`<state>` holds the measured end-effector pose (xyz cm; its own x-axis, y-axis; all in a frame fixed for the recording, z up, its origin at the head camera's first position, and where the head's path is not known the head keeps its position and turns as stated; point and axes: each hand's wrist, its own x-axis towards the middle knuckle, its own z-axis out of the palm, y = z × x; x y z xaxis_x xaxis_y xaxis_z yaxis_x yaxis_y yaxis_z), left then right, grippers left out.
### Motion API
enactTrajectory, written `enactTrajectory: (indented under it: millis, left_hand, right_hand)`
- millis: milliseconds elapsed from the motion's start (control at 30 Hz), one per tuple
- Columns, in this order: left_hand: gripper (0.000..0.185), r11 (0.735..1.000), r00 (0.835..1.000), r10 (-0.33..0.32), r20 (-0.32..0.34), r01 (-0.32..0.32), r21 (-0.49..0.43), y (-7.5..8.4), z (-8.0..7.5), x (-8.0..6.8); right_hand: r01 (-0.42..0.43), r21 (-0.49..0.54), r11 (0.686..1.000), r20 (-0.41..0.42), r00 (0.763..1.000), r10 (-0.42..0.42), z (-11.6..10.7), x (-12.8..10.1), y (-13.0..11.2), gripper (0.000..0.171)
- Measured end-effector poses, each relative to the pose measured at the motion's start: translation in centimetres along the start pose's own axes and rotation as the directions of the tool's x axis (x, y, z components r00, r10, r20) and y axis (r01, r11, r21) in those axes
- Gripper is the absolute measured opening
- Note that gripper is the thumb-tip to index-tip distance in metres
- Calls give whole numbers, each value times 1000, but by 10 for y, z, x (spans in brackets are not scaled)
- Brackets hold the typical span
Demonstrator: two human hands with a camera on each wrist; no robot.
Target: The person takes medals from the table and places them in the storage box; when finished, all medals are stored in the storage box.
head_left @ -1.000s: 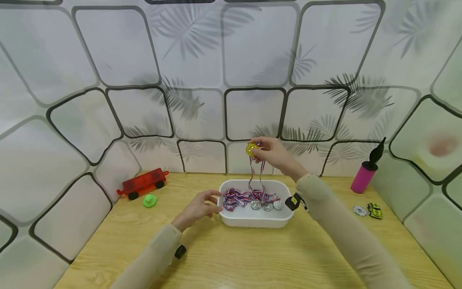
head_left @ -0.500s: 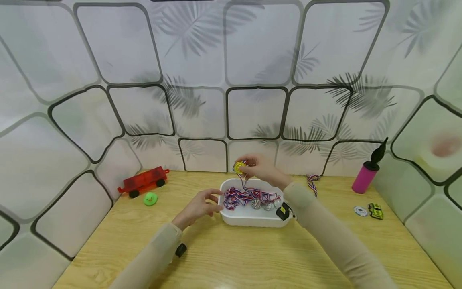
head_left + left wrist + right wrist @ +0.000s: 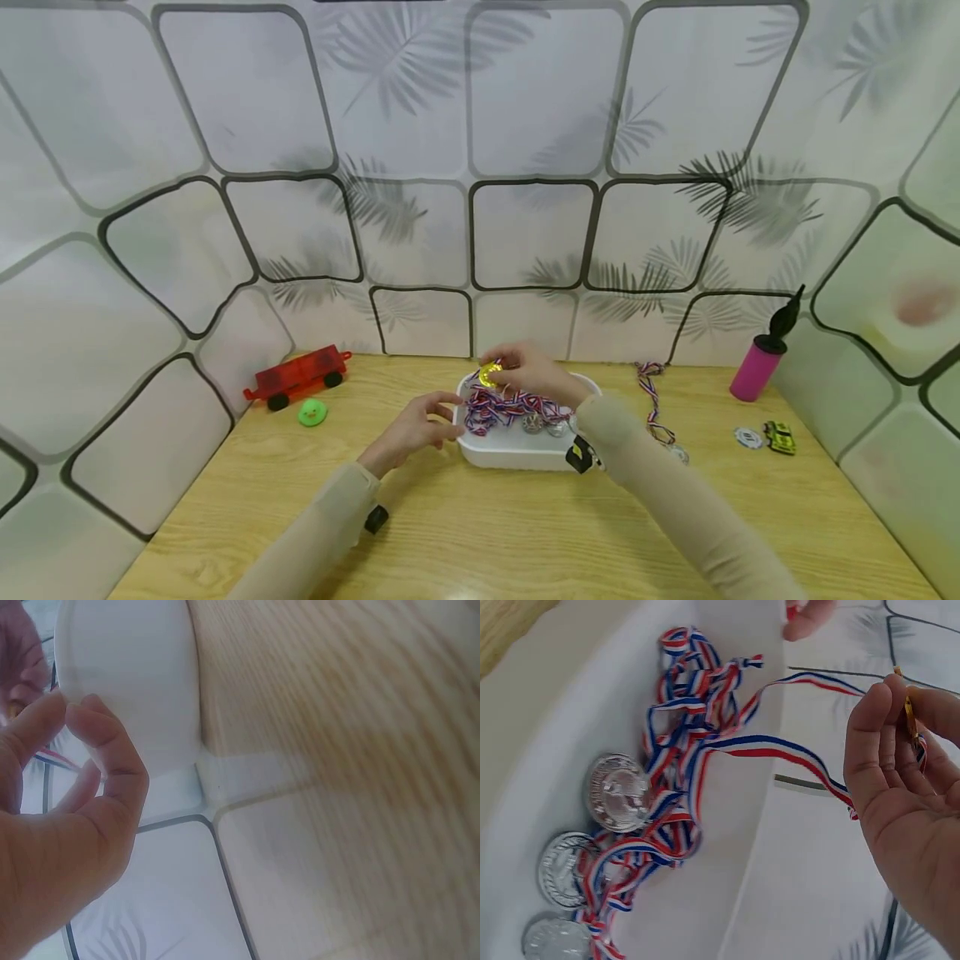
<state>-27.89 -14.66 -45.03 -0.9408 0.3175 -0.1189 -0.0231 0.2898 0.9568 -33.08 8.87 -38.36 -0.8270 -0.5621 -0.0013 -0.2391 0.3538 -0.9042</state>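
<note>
R hand pinching gold medal – over white tub, L hand beside rim

Beige long sleeves, black wrist-worn cameras.

Even, soft, bright light fills all views, with faint shadows. The head view bends the wall panels at its edges — fisheye. The left wrist view blurs the table.
</note>
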Motion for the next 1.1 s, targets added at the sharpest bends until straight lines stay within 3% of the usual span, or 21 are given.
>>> enactTrajectory:
  millis: [367, 633, 767, 967, 1100]
  left_hand:
    - [54, 1000, 1000, -3, 9, 3, 1, 1, 0, 0]
    - [53, 1000, 1000, 15, 20, -15, -9, -1, -1, 0]
    - [52, 999, 999, 38, 21, -37, -20, 0, -2, 0]
    - [53, 999, 999, 30, 19, -30, -19, 0, -1, 0]
    - [53, 999, 999, 34, 26, -33, -20, -1, -2, 0]
  right_hand:
    - [-123, -119, 985, -59, 991, 117, 21, 13, 30, 33]
    - [-153, -62, 986, -104, 984, 146, 35, 18, 39, 30]
    - [-161, -32, 986, -85, 984, 158, 41, 22, 43, 22]
    - [-203, 94, 975, -56, 976, 209, 48, 26, 48, 24]
    - [-207, 96, 974, -49, 976, 213, 52, 28, 52, 27]
